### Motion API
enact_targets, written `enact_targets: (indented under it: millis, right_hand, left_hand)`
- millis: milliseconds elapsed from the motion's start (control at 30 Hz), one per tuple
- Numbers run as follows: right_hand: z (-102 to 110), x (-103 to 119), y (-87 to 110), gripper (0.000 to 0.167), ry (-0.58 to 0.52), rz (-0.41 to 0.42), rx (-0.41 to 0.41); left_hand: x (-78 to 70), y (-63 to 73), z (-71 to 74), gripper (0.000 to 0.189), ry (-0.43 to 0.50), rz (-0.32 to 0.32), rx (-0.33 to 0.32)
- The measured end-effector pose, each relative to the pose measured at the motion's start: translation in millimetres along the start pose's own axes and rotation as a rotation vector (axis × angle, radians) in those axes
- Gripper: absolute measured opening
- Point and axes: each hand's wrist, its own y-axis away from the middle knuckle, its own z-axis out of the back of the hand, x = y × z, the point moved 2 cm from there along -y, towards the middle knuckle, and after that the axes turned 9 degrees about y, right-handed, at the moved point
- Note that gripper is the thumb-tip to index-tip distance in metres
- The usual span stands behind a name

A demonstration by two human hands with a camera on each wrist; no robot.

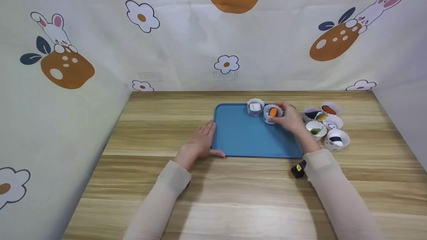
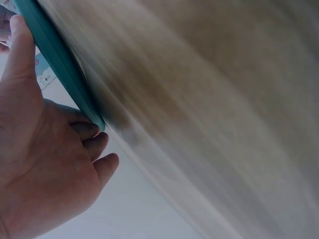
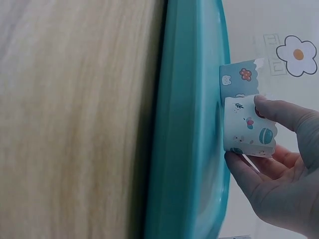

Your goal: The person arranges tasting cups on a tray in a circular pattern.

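Observation:
A blue tray (image 1: 257,140) lies on the wooden table in the head view. My left hand (image 1: 201,140) rests against its near left corner, fingers along the left side and thumb at the front edge. On the tray's back part, my right hand (image 1: 289,118) grips a patterned paper cup (image 3: 249,127) between thumb and fingers. Inside that cup sits an orange-topped toy sushi piece (image 1: 273,112). Right beside it on the tray is a second paper cup (image 3: 239,79), holding a white piece (image 1: 255,106).
Several paper cups with toy sushi, one with a black-banded white piece (image 1: 336,140), cluster right of the tray. A small black piece with a yellow-green top (image 1: 298,169) lies by the right sleeve (image 1: 322,163). A patterned sheet (image 1: 186,43) hangs behind the table.

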Motion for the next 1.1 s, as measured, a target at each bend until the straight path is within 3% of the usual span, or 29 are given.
enact_targets:
  millis: [1100]
  right_hand:
    - [-6.0,3.2,-3.7,0.068,0.004,-0.020,0.024]
  left_hand:
    - [0.7,0.9,-0.3,0.123,0.024,-0.011,-0.007]
